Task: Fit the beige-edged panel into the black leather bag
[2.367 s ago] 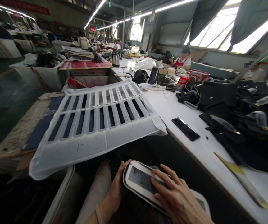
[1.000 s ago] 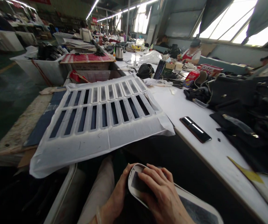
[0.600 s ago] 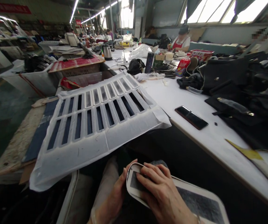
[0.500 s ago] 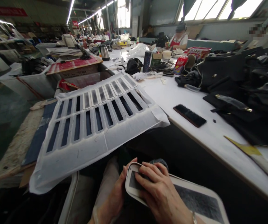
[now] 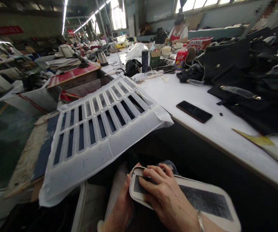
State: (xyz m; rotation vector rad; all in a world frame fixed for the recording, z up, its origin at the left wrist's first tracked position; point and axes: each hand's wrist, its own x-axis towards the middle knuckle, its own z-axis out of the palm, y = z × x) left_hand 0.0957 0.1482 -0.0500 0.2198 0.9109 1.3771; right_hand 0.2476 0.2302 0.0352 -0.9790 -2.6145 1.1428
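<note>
A long pale piece with rounded corners and a dark textured centre (image 5: 205,201) lies across my lap, low in the view. My left hand (image 5: 121,204) grips its left end from the side, with the fingers partly hidden behind the edge. Over its top rests my right hand (image 5: 166,193), fingers bent and pressed onto the dark centre near that same end. Beyond my hands, a white sheet (image 5: 102,154) with rows of slots lies on a board. Several narrow grey-centred pieces sit in its back row, while other slots show dark openings.
A white table (image 5: 163,93) on the right bears a phone (image 5: 194,111), black bags (image 5: 228,61) and a yellow-ended strip (image 5: 252,138). A kettle (image 5: 102,58) stands farther back. A person (image 5: 178,32) sits across the table. White bins stand at the left.
The view has shifted slightly, so the sheet's near edge and the bins appear lower and the table items a little to the left. Both hands keep nearly the same hold on the long piece.
</note>
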